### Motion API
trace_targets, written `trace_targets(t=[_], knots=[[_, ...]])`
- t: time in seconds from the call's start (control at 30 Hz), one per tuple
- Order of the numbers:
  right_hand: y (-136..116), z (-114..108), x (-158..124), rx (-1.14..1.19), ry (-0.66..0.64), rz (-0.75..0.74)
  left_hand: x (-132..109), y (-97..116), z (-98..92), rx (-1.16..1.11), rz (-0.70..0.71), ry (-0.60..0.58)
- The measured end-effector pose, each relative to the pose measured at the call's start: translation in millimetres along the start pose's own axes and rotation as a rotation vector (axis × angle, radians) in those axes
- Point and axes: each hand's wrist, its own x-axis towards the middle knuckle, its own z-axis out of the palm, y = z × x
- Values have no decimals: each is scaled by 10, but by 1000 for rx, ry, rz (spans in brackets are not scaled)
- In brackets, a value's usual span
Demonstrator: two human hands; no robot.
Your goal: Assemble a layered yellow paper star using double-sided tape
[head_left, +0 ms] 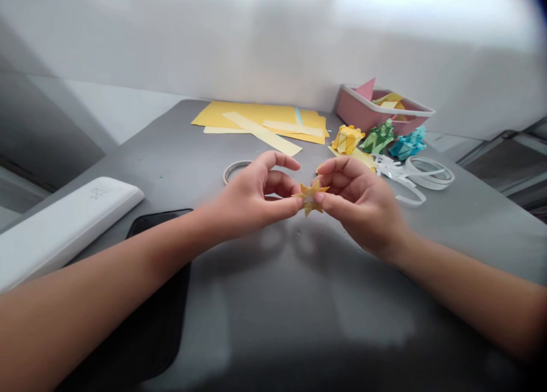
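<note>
Above the grey table, a small yellow and orange folded paper star [313, 200] with several points is held between both hands. My left hand [265, 192] pinches its left side between thumb and a bent finger. On its right side, the thumb of my right hand [363, 201] presses against the star, with the fingers curled behind. Just behind my left hand lies a roll of tape [233, 170], partly hidden by that hand. Beyond my right hand stand a yellow folded paper piece [347, 139], a green one [378, 136] and a blue one [408, 143].
Yellow paper sheets [256, 115] and pale strips lie at the back. A pink basket [363, 107] holds paper pieces. White strips [391, 167] and a white tape roll [429, 172] sit at right. A white device [72, 227] and a black tablet-like slab [171, 323] are at left.
</note>
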Motion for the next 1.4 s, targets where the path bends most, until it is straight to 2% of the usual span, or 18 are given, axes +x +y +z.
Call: trace_targets(t=[0.1,0.2,0.37,0.47,0.57,0.7,0.77,1.1,1.27,1.4], knots=[[24,-8,2,-50,-10,-43,2,-9,5,2,-1,13],[39,-26,-2,-203,46,-220,6,-4,12,18,-18,65],[11,-35,-27,-852,169,-675,4,2,10,64,-15,170],[-2,-25,-31,-1013,192,-747,1,-21,10,65,22,149],[13,-27,-16,-892,168,-641,10,-57,14,43,68,97],[49,-46,15,-377,-7,-232,28,-73,13,64,71,69],[55,-49,29,-226,-53,-103,29,-71,7,95,57,60],[36,-81,105,-81,-17,54,13,-109,-44,103,73,5],[76,-135,155,-6,15,132,32,-81,-43,182,86,56],[99,-305,246,-68,77,104,30,5,-88,373,164,144]])
